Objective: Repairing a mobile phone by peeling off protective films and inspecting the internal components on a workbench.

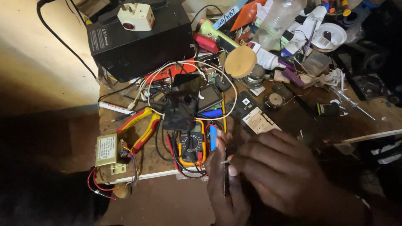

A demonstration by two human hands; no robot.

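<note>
At the left edge of the cluttered wooden bench [293,119], a small cream transformer [106,150] overhangs bare dim floor. Just right sit red-and-yellow pliers [140,127] and a yellow multimeter [191,145]. The left hand [224,188] grips a thin dark flat device [226,175] edge-on; the right hand [278,169], fingers curled, pinches a slim metal tool [225,161] against it.

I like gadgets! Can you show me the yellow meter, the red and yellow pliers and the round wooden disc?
Yellow meter [191,144], head view, on its round dial.
Red and yellow pliers [142,125], head view, on the handles.
Round wooden disc [240,61], head view, on its flat face.
</note>
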